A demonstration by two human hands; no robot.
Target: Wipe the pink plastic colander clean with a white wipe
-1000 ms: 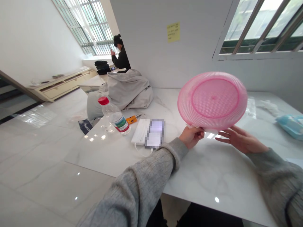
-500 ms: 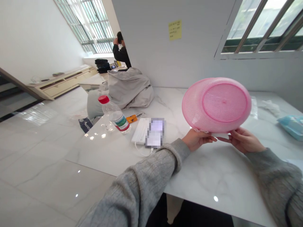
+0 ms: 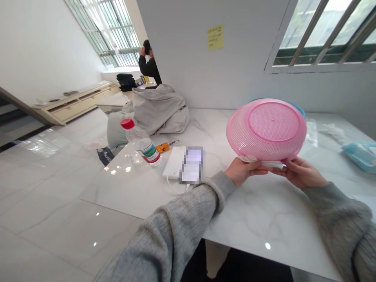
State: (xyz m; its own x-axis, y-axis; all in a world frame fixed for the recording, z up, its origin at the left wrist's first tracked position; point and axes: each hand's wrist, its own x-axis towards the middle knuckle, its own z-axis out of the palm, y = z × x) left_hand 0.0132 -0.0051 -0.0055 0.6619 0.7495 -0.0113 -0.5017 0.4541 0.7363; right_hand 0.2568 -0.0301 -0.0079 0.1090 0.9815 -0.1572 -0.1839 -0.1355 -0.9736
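A pink mesh basket is held tilted above the table, its round base turned toward me. My left hand is closed on the near rim at the left, thumb on top. On the right part of that rim my right hand is closed too, its fingers reaching toward the left ones. A folded white wipe or tissue lies along the rim between my hands. Behind the basket shows a blue rim; most of that thing is hidden.
Left on the marble-look table are a red-capped bottle, an orange card, a white box and a phone on a cable. Grey cloth lies behind. A blue pack is at right. Another person sits far back.
The basket has tipped, its base turning upward and its upper edge dropping slightly. The blue rim behind it and more of the white wipe or tissue have come into view.
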